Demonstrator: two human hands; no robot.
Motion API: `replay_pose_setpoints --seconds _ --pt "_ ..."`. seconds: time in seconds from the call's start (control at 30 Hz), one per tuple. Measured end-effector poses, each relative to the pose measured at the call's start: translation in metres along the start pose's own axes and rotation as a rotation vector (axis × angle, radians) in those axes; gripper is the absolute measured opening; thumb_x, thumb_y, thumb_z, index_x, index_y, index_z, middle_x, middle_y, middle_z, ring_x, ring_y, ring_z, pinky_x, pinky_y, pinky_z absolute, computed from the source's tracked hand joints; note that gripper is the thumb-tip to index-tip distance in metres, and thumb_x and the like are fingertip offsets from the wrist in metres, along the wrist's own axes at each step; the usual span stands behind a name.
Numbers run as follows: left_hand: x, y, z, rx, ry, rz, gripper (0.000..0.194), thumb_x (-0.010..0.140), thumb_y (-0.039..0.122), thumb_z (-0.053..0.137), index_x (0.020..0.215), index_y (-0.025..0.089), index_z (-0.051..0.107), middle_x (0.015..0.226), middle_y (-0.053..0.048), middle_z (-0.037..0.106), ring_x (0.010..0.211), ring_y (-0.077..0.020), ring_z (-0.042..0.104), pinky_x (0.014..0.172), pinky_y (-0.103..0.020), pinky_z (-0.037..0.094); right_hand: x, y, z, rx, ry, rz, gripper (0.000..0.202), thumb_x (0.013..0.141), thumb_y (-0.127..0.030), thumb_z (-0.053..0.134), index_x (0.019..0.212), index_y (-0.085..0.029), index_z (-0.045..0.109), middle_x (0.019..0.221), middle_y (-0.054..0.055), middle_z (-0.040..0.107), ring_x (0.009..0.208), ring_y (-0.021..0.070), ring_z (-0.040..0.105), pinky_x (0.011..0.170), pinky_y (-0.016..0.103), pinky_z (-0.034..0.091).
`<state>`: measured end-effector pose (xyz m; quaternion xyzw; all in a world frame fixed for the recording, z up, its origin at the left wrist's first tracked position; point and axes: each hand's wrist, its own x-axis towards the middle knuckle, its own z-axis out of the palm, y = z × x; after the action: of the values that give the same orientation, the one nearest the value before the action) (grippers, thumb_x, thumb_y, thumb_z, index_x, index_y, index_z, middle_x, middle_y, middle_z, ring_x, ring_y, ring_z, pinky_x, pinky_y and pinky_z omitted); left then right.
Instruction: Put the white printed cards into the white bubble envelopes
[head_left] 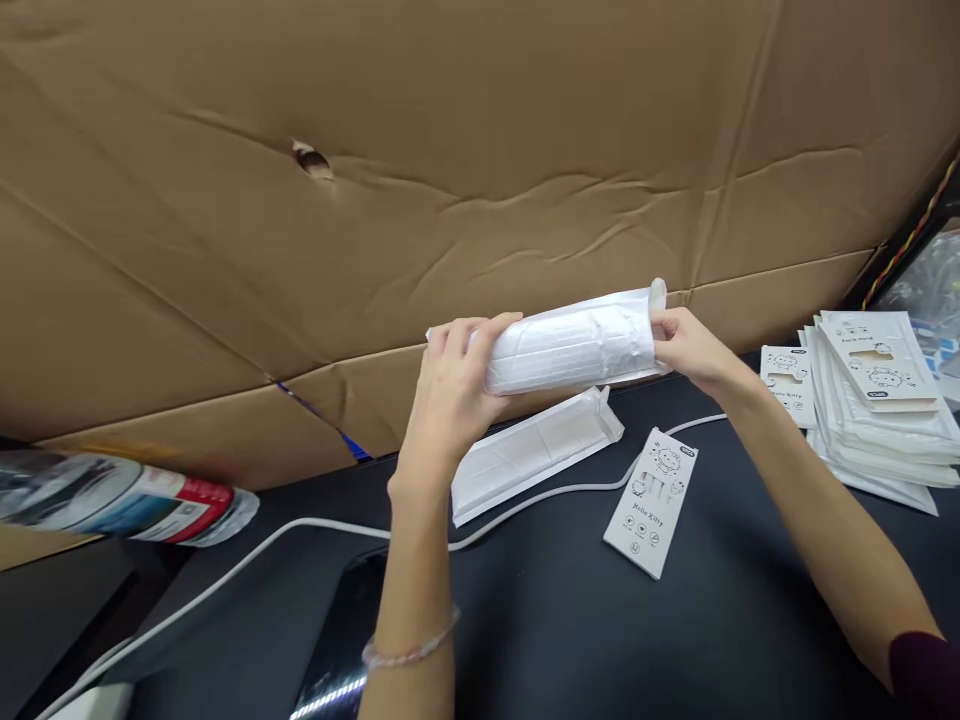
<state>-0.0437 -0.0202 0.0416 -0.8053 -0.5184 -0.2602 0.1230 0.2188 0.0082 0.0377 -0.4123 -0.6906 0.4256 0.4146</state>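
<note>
A white padded envelope (574,345) is held raised above the black table, its open end toward the right. My left hand (454,390) is closed around its left end. The fingers of my right hand (686,345) reach into the open end, so their tips are hidden, and what they hold cannot be made out. Beneath the envelope, a second white padded envelope (536,455) lies on the table. A white Hello Kitty box (651,505) with line drawings lies on the table between my forearms.
At the right is a stack of white envelopes (885,440) with a printed box (879,362) on top and another box (787,385) beside it. A white cable (300,522) crosses the table (547,620). A bottle (127,495), a dark phone (345,630) and a cardboard wall (450,150) surround the area.
</note>
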Motion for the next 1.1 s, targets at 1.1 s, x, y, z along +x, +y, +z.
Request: replay_pose_setpoints --seconds 1.1 --pt "-0.015 0.025 0.096 -0.098 -0.896 -0.163 0.108 0.068 0.062 0.068 0.154 0.018 0.018 0.149 -0.021 0.038 0.136 -0.0392 0.039 0.107 -0.049 0.035 0.008 0.028 -0.044 -0.056 0.444 0.113 0.028 0.085 -0.033 0.057 0.11 -0.021 0.062 0.083 0.006 0.065 0.076 0.0221 0.066 0.054 0.034 0.057"
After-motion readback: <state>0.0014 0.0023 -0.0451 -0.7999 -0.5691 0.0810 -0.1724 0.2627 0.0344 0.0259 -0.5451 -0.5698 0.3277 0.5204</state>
